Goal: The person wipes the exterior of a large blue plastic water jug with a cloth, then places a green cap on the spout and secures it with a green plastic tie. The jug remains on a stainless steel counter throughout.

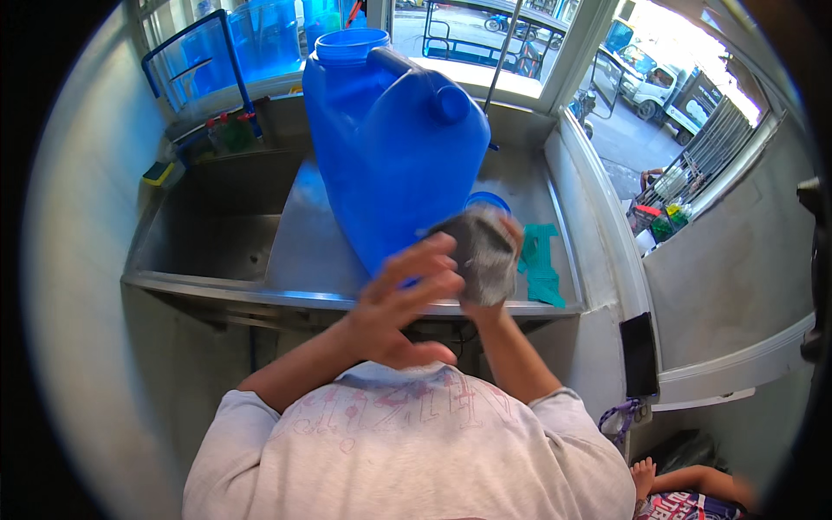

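Observation:
A large blue plastic jug (409, 149) stands tilted on the stainless steel counter, with its wide mouth at the back and a small blue cap near its handle. My right hand (487, 279) holds a grey cloth (484, 260), which looks bunched and partly hides the fingers. Beside it, blurred, my left hand (409, 302) is raised with fingers spread, in front of the jug's lower end, holding nothing. Just behind the cloth lies a blue ring-shaped lid (487, 200). To its right is a piece of teal strap or cloth (541, 263).
At left a steel sink basin (214, 221) has a yellow-green sponge (158, 173) and small bottles (227, 132) by its rim. Blue containers (263, 39) stand behind the window. A phone (639, 354) hangs at right; another person's arm (699, 481) shows low right.

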### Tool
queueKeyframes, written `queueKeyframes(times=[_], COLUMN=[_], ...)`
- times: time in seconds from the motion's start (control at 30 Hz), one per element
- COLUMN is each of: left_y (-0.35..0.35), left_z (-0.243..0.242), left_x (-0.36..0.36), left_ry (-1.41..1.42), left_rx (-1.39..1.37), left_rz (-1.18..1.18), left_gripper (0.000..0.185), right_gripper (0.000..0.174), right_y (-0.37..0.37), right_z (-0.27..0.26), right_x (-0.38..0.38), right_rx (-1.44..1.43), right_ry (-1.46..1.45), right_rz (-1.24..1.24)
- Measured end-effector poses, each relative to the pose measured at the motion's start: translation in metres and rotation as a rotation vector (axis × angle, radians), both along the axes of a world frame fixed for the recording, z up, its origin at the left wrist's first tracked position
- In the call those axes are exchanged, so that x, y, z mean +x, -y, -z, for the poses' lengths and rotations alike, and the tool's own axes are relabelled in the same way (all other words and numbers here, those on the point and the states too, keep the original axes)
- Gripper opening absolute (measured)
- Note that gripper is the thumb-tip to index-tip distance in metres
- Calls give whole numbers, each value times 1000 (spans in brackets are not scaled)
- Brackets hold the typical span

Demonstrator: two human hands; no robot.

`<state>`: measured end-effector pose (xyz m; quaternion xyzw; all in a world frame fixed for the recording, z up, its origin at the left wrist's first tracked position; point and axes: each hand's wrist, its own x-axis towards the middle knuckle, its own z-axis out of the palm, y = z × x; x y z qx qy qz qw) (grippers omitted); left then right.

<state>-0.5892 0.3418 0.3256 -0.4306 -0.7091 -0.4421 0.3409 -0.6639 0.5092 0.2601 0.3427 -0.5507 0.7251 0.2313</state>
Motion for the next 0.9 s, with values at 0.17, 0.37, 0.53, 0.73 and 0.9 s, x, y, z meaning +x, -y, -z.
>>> queueKeyframes(times=[0.17, 0.37, 0.53, 0.73, 0.9], left_y=[38, 52, 62, 73, 86], left_z=[44, 96, 103, 111, 122], left_x=[-19, -18, -16, -17, -21], left_ry=[394, 1115, 1201, 1205, 1121], left_rx=[406, 476, 374, 362, 365], left_rz=[-322, -25, 55, 129, 158], left_gripper=[75, 85, 97, 92, 75], right_gripper=[37, 67, 86, 71, 61], right_y=[15, 33, 43, 45, 73], right_z=[-50, 39, 128, 93, 66], right_x=[-82, -98, -38, -1, 25], right_rx=[338, 115, 476, 613, 953], right_ry=[-348, 211, 440, 696, 935], right_rz=[595, 331, 397, 106, 157])
